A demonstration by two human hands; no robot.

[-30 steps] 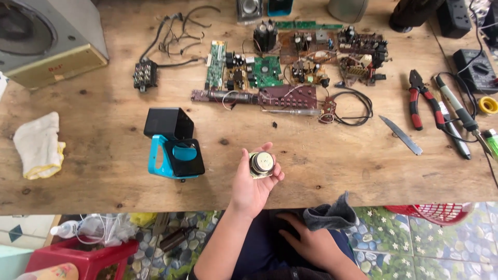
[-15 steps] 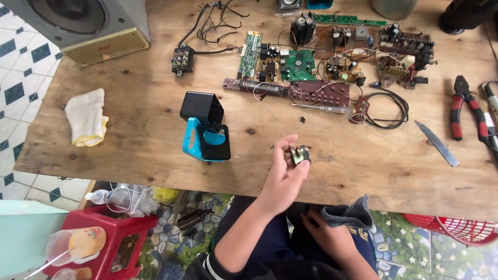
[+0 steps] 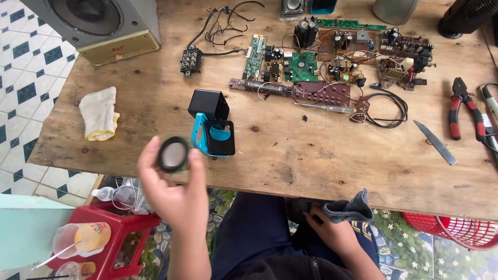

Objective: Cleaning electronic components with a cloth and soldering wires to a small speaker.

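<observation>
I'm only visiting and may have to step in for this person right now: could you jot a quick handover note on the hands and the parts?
Left hand: raised at the table's near edge, fingers pinching a small round speaker part, blurred.
Right hand: down in the lap, holding a grey cloth.
On the wooden table: black and blue casing, open, just beyond the left hand; circuit boards spread out with wires; pliers and knife blade to the right.
Done: round part out in hand. Left: boards and casing remain apart.
</observation>
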